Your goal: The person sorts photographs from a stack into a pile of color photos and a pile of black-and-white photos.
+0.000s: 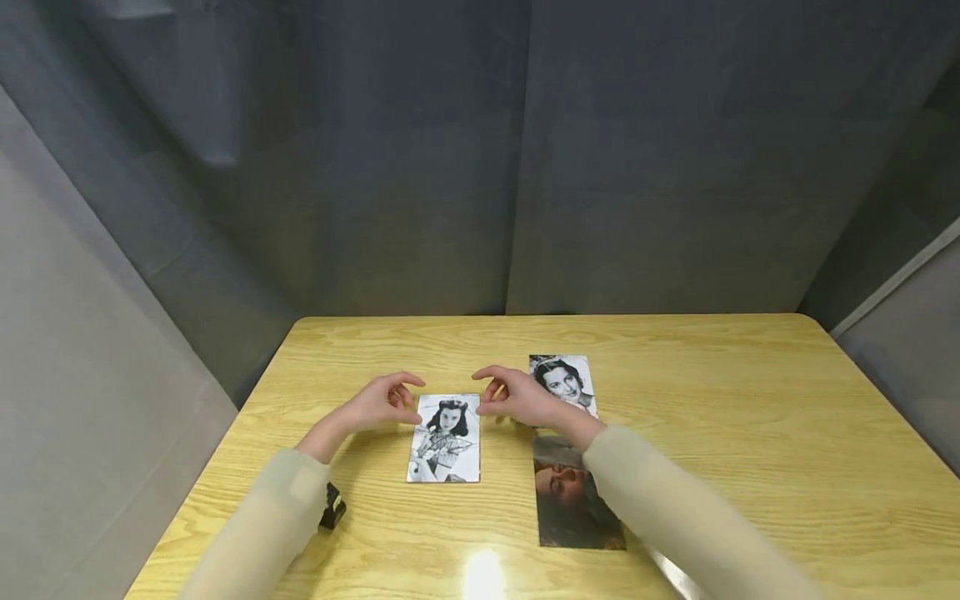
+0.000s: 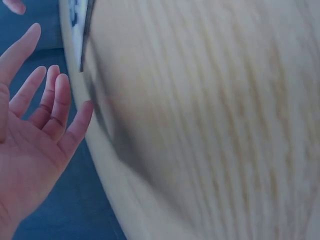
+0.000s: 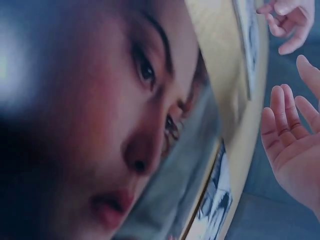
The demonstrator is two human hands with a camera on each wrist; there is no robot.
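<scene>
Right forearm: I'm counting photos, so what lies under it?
Under the right forearm lies a colour portrait photo, partly covered; beyond it a black-and-white photo, its near edge hidden by the right hand.

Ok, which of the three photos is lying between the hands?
The black-and-white photo on the left, lying apart from the other two. The left hand and right hand flank its top edge.

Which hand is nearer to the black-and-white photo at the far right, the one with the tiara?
Right. The right hand hovers at the tiara photo's left edge, its wrist partly covering it. The left hand is farther off, beyond the middle photo, at that photo's upper left corner.
</scene>
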